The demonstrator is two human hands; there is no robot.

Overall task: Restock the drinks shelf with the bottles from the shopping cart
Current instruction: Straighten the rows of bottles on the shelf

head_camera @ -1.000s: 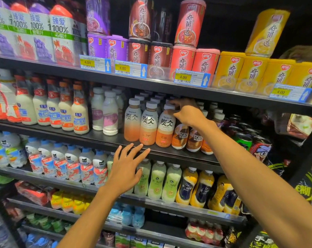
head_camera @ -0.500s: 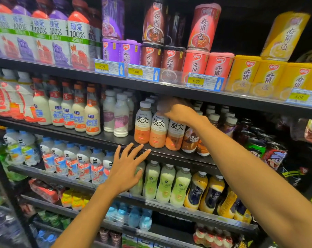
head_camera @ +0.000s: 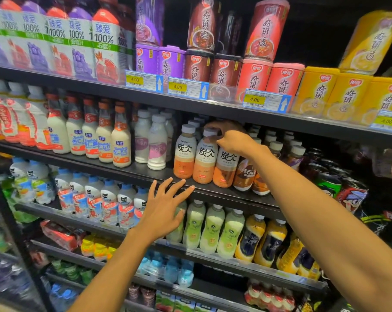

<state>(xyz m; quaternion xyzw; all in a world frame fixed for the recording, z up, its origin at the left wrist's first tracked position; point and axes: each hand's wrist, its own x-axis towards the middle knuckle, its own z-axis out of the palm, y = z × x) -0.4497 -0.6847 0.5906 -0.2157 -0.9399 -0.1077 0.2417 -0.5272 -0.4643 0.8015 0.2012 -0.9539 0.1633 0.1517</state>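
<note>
while the left grip (head_camera: 163, 210) spreads loose, the right grip (head_camera: 233, 141) pinches the tan, white-labelled latte bottle (head_camera: 225, 170).

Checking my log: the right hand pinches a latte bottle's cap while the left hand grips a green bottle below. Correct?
No: the head view shows the left hand gripping nothing, fingers spread. The right hand does pinch the cap of the latte bottle.

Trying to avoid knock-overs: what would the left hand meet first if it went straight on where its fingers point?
Most likely the shelf edge below the latte bottles: the open left hand points its spread fingers up at it, tips about level with it. Depth is unclear; it may be touching.
</note>
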